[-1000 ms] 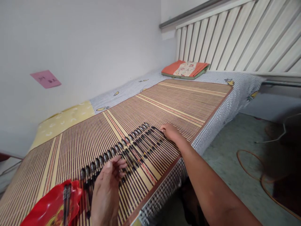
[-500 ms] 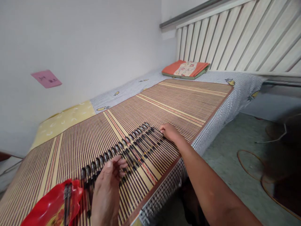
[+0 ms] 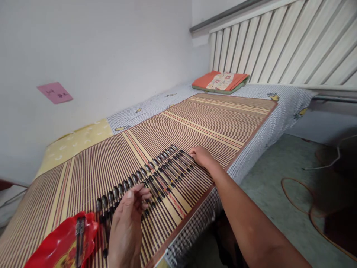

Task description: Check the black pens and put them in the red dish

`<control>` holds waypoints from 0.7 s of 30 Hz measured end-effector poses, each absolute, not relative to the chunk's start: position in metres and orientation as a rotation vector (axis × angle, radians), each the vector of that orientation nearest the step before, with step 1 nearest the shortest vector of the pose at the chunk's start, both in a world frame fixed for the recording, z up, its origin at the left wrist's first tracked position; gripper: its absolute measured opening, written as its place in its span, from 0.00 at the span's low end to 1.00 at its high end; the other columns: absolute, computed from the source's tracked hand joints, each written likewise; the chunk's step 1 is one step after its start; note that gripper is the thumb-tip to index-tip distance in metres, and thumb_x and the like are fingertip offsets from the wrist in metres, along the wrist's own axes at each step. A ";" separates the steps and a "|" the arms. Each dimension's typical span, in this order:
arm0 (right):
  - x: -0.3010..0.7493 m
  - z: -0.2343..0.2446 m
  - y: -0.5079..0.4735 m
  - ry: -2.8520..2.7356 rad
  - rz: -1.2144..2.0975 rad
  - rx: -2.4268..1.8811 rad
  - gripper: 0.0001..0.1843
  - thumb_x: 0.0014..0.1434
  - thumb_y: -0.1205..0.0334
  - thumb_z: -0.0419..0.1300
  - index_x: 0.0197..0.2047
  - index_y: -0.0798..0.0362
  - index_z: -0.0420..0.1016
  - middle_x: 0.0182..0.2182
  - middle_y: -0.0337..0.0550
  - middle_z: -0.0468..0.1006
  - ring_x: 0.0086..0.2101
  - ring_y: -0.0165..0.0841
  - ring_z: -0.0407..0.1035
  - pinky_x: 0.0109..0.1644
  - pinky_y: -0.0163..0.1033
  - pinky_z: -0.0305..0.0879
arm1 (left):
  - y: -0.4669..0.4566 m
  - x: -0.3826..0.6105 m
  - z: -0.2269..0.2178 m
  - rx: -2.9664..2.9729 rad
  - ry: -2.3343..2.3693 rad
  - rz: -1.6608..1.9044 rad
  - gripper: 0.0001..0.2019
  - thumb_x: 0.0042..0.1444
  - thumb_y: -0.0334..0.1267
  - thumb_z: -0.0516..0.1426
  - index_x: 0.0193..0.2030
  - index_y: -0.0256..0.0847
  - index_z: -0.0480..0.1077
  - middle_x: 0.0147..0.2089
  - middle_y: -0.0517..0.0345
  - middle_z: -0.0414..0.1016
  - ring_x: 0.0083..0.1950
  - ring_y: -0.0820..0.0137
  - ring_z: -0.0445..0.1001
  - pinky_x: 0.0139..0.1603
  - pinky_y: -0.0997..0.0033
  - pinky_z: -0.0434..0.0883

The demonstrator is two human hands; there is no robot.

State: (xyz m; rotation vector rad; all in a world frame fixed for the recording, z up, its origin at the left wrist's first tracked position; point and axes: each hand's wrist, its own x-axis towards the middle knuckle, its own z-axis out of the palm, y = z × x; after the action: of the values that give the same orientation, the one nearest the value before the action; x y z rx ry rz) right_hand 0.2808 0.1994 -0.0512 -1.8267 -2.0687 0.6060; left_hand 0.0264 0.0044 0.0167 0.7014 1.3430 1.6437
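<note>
Many dark pens (image 3: 163, 178) with clips on their caps lie side by side in a long slanting row on a striped bamboo mat (image 3: 200, 123). At the far right end of the row, the fingers of my right hand (image 3: 201, 156) are closed on the last pen (image 3: 187, 155), partly hiding it. My left hand (image 3: 129, 219) hovers over the nearer part of the row, palm inward, its fingers loosely curled and apart with nothing seen in them. It covers several pens. Two pens (image 3: 80, 238) rest in a red scalloped plate (image 3: 50, 245) at the lower left.
The mat covers a bed with a checked sheet (image 3: 290, 96) that hangs over its near edge. A folded orange cloth (image 3: 237, 81) lies by the white slatted headboard (image 3: 259, 48). A pink note (image 3: 55, 92) is on the wall. Cables (image 3: 295, 180) trail over the floor at right.
</note>
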 end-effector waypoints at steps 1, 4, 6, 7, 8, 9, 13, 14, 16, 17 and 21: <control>0.281 -0.051 0.199 -2.068 0.604 -1.827 0.17 0.69 0.49 0.60 0.43 0.54 0.80 0.39 0.44 0.83 0.39 0.35 0.77 0.48 0.44 0.70 | 0.004 0.027 0.017 0.699 1.345 1.644 0.26 0.48 0.58 0.70 0.44 0.37 0.81 0.39 0.50 0.84 0.38 0.68 0.79 0.34 0.76 0.72; 0.280 -0.051 0.199 -2.067 0.600 -1.827 0.16 0.69 0.49 0.60 0.43 0.54 0.80 0.39 0.45 0.84 0.38 0.35 0.76 0.47 0.43 0.70 | 0.005 0.028 0.019 0.701 1.346 1.641 0.27 0.47 0.58 0.70 0.44 0.37 0.81 0.39 0.50 0.84 0.38 0.67 0.79 0.34 0.75 0.73; 0.280 -0.050 0.199 -2.069 0.597 -1.824 0.16 0.69 0.50 0.60 0.43 0.55 0.81 0.39 0.45 0.84 0.38 0.34 0.76 0.47 0.42 0.69 | 0.005 0.028 0.019 0.704 1.348 1.645 0.26 0.48 0.58 0.70 0.44 0.36 0.81 0.39 0.49 0.84 0.38 0.67 0.79 0.34 0.75 0.72; 0.280 -0.050 0.200 -2.070 0.595 -1.822 0.15 0.69 0.52 0.60 0.43 0.55 0.81 0.39 0.45 0.84 0.38 0.34 0.76 0.47 0.42 0.69 | 0.005 0.028 0.019 0.706 1.348 1.646 0.26 0.48 0.57 0.70 0.44 0.36 0.81 0.39 0.49 0.84 0.38 0.67 0.79 0.34 0.75 0.72; 0.280 -0.050 0.200 -2.071 0.594 -1.821 0.14 0.69 0.53 0.60 0.42 0.55 0.81 0.39 0.45 0.84 0.38 0.34 0.76 0.46 0.41 0.69 | 0.004 0.028 0.019 0.707 1.349 1.647 0.26 0.48 0.58 0.70 0.44 0.36 0.81 0.39 0.49 0.84 0.38 0.67 0.79 0.34 0.75 0.72; 0.280 -0.050 0.200 -2.071 0.593 -1.821 0.14 0.69 0.54 0.60 0.42 0.54 0.81 0.38 0.46 0.84 0.38 0.34 0.76 0.46 0.40 0.68 | 0.004 0.028 0.018 0.708 1.350 1.647 0.26 0.48 0.58 0.70 0.44 0.36 0.81 0.39 0.49 0.84 0.38 0.67 0.79 0.34 0.74 0.72; 0.281 -0.049 0.200 -2.070 0.588 -1.822 0.14 0.69 0.53 0.60 0.42 0.54 0.82 0.39 0.46 0.85 0.38 0.34 0.76 0.46 0.39 0.67 | 0.004 0.027 0.017 0.700 1.348 1.635 0.26 0.49 0.58 0.69 0.45 0.37 0.81 0.40 0.50 0.84 0.39 0.67 0.79 0.35 0.75 0.72; 0.281 -0.049 0.200 -2.071 0.587 -1.821 0.14 0.69 0.52 0.61 0.42 0.54 0.82 0.39 0.46 0.85 0.38 0.34 0.76 0.46 0.40 0.67 | 0.004 0.027 0.018 0.698 1.349 1.634 0.26 0.49 0.57 0.69 0.45 0.37 0.81 0.40 0.50 0.84 0.39 0.67 0.79 0.35 0.75 0.72; 0.281 -0.049 0.200 -2.071 0.588 -1.816 0.15 0.68 0.51 0.61 0.42 0.54 0.82 0.39 0.47 0.85 0.39 0.34 0.77 0.47 0.40 0.67 | 0.004 0.027 0.018 0.695 1.352 1.640 0.27 0.48 0.58 0.70 0.45 0.37 0.81 0.40 0.50 0.84 0.39 0.67 0.79 0.35 0.75 0.73; 0.281 -0.049 0.200 -2.071 0.589 -1.814 0.14 0.68 0.52 0.61 0.42 0.54 0.82 0.39 0.47 0.85 0.39 0.34 0.77 0.47 0.40 0.67 | 0.004 0.028 0.019 0.694 1.353 1.645 0.27 0.47 0.58 0.70 0.45 0.37 0.81 0.39 0.50 0.84 0.39 0.67 0.79 0.35 0.75 0.73; 0.281 -0.048 0.199 -2.065 0.603 -1.809 0.12 0.69 0.58 0.60 0.42 0.54 0.83 0.39 0.45 0.85 0.39 0.35 0.77 0.46 0.40 0.68 | 0.005 0.028 0.020 0.692 1.350 1.649 0.28 0.46 0.58 0.71 0.44 0.37 0.81 0.38 0.51 0.84 0.38 0.67 0.79 0.34 0.75 0.73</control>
State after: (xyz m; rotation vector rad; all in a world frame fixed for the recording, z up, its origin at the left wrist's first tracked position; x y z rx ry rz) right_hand 0.2810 0.1992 -0.0480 -1.8090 -2.0647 0.6032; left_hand 0.0281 0.0045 0.0196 0.6916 1.3505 1.6495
